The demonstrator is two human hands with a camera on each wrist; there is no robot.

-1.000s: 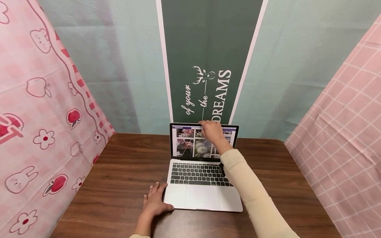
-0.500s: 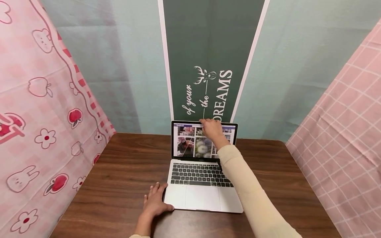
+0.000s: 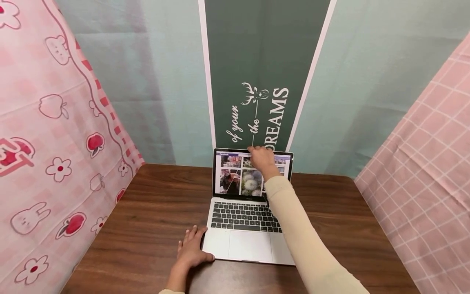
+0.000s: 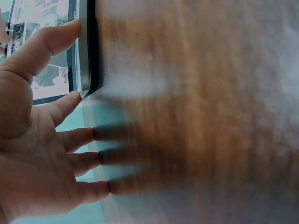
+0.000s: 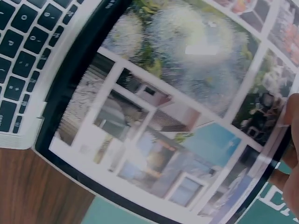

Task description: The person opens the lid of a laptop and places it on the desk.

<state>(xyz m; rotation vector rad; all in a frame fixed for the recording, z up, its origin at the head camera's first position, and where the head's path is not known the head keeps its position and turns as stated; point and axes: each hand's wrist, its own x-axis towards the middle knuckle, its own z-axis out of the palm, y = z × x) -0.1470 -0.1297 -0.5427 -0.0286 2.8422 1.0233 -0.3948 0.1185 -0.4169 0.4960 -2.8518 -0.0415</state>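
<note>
A silver laptop (image 3: 238, 247) lies with its lid raised on the wooden table. Photos in a grid fill its lit screen (image 3: 230, 179). At the top edge of the lid my right hand (image 3: 262, 158) grips it, the thumb on the front and fingers reaching behind. In the right wrist view, only part of that hand (image 5: 292, 154) shows at the right border. My left hand (image 3: 192, 248) is spread at the laptop's front left corner. Thumb and index finger of the left hand (image 4: 32, 126) touch the laptop's edge in the left wrist view; the other fingers rest on the table.
The brown wood table (image 3: 147, 212) extends to both sides of the laptop. Right behind the lid hangs a teal and green cloth (image 3: 176, 81) with white lettering. Pink cloths (image 3: 73, 143) stand along the left and right sides.
The lid has tilted back slightly, with my right hand moving along on its top edge. My left hand stays at the front left corner. The head view has shifted slightly.
</note>
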